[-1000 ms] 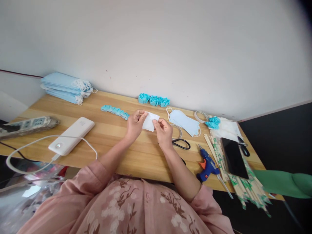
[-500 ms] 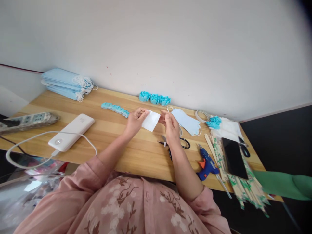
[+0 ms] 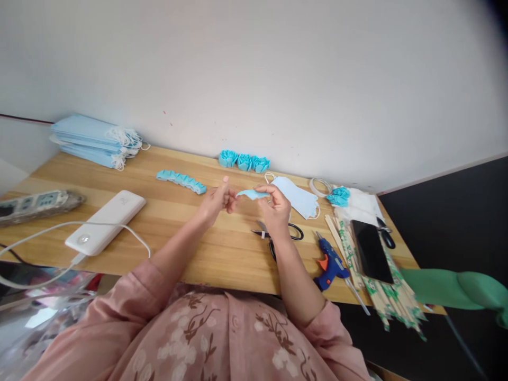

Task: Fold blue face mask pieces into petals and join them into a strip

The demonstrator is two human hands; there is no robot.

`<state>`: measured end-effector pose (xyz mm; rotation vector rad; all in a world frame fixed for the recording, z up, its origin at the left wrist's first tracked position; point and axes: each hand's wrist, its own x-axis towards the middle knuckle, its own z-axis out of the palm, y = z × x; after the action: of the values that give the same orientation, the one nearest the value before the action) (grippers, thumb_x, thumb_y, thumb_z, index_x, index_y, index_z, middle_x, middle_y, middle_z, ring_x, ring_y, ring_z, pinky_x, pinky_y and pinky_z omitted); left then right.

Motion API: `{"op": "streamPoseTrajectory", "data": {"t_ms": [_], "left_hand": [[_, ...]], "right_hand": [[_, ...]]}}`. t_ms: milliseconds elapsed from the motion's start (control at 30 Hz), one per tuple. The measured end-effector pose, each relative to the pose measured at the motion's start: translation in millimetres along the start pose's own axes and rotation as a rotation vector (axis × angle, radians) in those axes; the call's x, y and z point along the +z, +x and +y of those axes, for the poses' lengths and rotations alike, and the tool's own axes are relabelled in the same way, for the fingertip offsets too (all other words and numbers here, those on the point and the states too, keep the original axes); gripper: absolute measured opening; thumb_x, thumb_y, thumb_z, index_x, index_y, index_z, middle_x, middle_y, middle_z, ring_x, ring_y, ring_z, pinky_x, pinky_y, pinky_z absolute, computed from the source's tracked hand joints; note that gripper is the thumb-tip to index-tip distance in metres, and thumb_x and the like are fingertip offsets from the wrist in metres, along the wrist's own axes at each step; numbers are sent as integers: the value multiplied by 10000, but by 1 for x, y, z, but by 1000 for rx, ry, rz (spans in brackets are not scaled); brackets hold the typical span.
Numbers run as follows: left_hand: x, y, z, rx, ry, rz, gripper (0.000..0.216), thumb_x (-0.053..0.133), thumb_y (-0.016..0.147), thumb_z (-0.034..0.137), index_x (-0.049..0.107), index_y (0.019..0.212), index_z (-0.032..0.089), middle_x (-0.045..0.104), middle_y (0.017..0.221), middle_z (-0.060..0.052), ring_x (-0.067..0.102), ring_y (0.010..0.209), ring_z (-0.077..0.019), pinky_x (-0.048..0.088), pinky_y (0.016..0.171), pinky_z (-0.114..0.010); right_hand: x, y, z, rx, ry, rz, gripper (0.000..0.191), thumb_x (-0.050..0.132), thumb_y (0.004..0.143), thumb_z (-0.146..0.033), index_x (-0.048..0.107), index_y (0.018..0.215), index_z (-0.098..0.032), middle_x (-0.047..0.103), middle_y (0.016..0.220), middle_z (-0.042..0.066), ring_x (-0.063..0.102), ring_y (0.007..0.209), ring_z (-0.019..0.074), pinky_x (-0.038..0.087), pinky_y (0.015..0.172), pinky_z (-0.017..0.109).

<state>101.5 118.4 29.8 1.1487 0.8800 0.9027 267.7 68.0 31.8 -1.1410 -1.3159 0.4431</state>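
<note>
My right hand pinches a small piece of thin sheet, light blue on the face now showing and curved along its length. At the left end of that piece is my left hand, thumb raised away from its bent fingers; nothing shows in its grip. Scissors with black handles lie on the table under my right hand and wrist, partly hidden. Just beyond my right hand rests a light blue face mask. A row of folded pale blue pieces lies beyond my left hand.
Three blue fabric roses stand by the wall. A mask stack, power strip and cabled power bank occupy the left. Rightward are a tape roll, glue gun, phone and wrapped chopsticks.
The piece has been turned from its white face to its blue face and now curves in my right hand. My left thumb has come off it and lifted.
</note>
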Motion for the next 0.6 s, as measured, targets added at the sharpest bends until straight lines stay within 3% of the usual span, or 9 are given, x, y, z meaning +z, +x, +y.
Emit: {"op": "streamPoseTrajectory", "data": {"t_ms": [67, 200, 300, 400, 500, 600], "left_hand": [[0, 2, -1, -10, 17, -10, 696, 404, 835, 776, 667, 756, 136, 663, 661, -91, 596, 583, -169, 469, 590, -294], [-1, -1, 2, 275, 184, 153, 566, 526, 854, 660, 679, 1068, 159, 711, 1127, -123, 646, 1018, -235, 498, 860, -336], [0, -6, 6, 390, 194, -5, 523, 562, 870, 585, 651, 1182, 176, 666, 1275, -123, 600, 1175, -251, 448, 996, -363], [4, -9, 7, 400, 238, -119, 506, 747, 749, 484, 675, 1155, 192, 679, 1263, -111, 608, 1160, -266, 432, 1013, -370], [8, -7, 3, 328, 265, -47, 330, 810, 682, 359, 715, 942, 179, 744, 1033, -76, 657, 975, -238, 468, 916, -354], [9, -2, -3, 222, 56, 45, 216, 770, 715, 340, 693, 802, 158, 733, 813, -37, 651, 773, -182, 493, 781, -320]], "right_hand": [[-1, 1, -2, -95, -22, -45, 87, 626, 815, -181, 677, 848, -243, 721, 1007, 20, 660, 1002, 202, 500, 941, 388], [-1, 1, -5, -199, -92, -69, 114, 591, 823, -149, 651, 830, -246, 708, 1055, 27, 640, 1062, 211, 486, 974, 417], [-2, 1, -3, -177, -228, -51, 117, 586, 846, -183, 645, 922, -249, 703, 982, 30, 647, 985, 210, 502, 936, 411], [0, 1, 0, -157, -374, -48, 288, 601, 857, -232, 607, 1144, -253, 689, 978, 44, 641, 953, 222, 501, 942, 437], [2, 0, 1, -182, -395, -63, 437, 605, 857, -229, 537, 1287, -255, 689, 950, 45, 646, 960, 229, 483, 986, 467], [4, 0, -2, -127, -318, -51, 497, 581, 888, -249, 461, 1370, -271, 704, 1002, 49, 661, 985, 221, 491, 992, 463]]}}
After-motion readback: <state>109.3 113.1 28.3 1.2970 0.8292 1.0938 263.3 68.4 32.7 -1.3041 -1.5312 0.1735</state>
